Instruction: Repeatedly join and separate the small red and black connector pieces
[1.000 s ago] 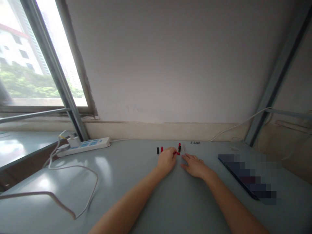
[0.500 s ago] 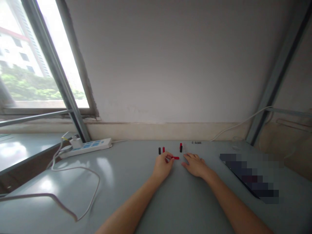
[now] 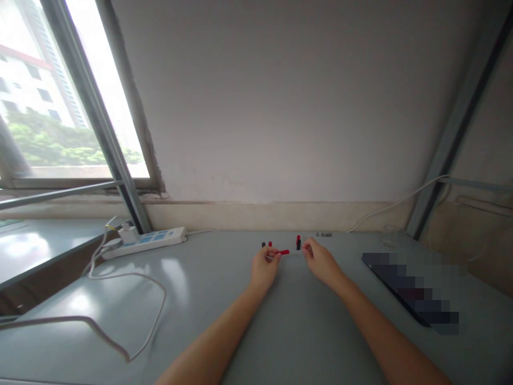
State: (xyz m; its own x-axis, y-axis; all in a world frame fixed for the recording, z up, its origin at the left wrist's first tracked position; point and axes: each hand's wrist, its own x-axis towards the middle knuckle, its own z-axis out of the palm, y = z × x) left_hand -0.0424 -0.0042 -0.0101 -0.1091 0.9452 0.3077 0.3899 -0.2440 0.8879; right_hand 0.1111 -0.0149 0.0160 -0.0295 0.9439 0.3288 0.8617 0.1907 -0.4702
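Note:
Pinched in the fingers of my left hand [image 3: 264,268] is a red stick-like piece [image 3: 284,252], its free end pointing right. Just behind those fingers stand a black cylinder [image 3: 263,244] and a red cylinder [image 3: 270,244], both partly hidden. My right hand [image 3: 318,259] has its thumb and fingertips pressed together. Whatever lies between them is too small to make out. Beside its fingertips, to the left, are a black piece [image 3: 298,245] and a red piece [image 3: 298,238].
Several small dark items [image 3: 326,235] lie near the wall. A white power strip [image 3: 154,240] with plugs is at the left, its cable [image 3: 163,299] looping over the grey table [image 3: 200,321]. A dark flat object [image 3: 395,291], partly pixelated, lies at the right.
My right hand has gone from spread fingers on the table to a pinch. My left hand, with the red piece, has shifted slightly left and away from me.

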